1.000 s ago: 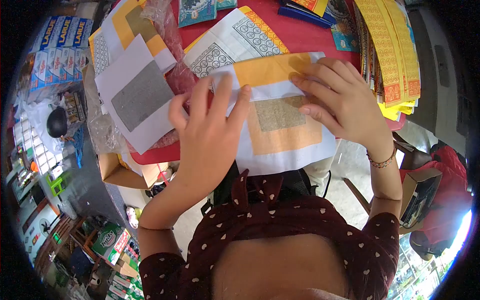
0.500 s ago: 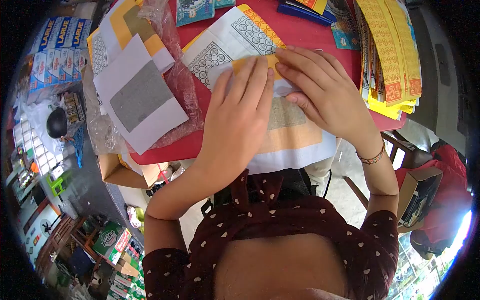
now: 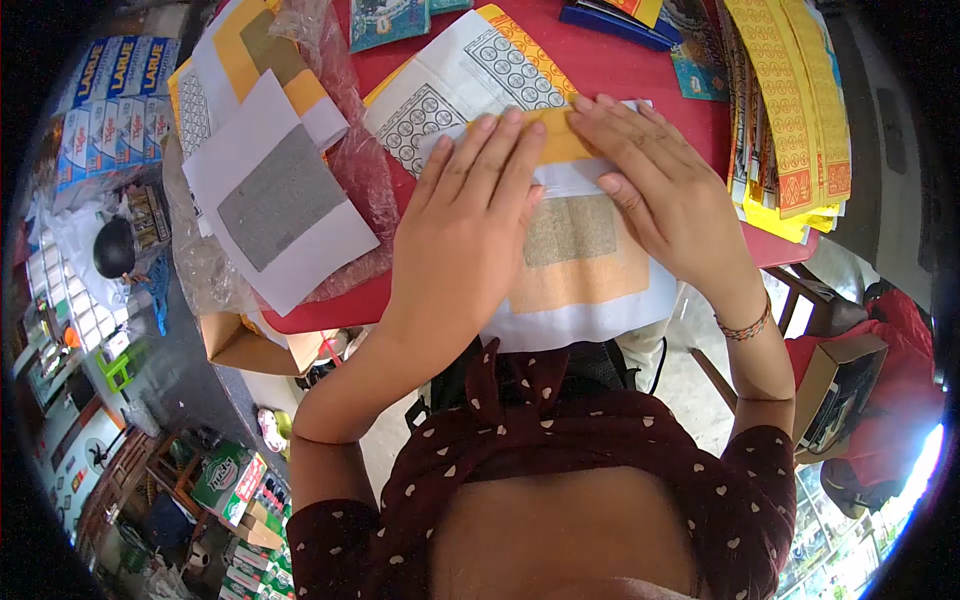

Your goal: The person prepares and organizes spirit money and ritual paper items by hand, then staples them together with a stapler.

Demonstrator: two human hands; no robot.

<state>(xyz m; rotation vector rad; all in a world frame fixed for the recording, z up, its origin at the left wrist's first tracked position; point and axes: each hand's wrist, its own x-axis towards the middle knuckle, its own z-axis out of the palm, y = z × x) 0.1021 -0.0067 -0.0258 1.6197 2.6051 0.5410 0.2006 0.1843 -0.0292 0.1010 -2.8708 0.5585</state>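
A white paper with an orange block and a grey-gold square [image 3: 570,230] lies at the near edge of the red table [image 3: 345,312], its far part folded over. My left hand [image 3: 468,220] rests flat on the left of the fold, fingers stretched out. On the right of the fold lies my right hand [image 3: 665,180], fingers extended and close together. Between the hands an orange band [image 3: 560,138] of the paper shows. Beyond them is a printed sheet [image 3: 450,75] with black coin-like circles and a yellow-orange border.
White papers with grey squares [image 3: 280,200] lie at the left on clear plastic wrap [image 3: 365,190]. Yellow printed papers [image 3: 785,110] are stacked at the right. Blue packets [image 3: 390,22] and a blue item [image 3: 620,28] are at the far side. A cardboard box [image 3: 245,345] stands below the table's left edge.
Both hands have moved apart, the left one slightly leftward and the right one rightward. More of the orange band and the grey-gold square shows between them.
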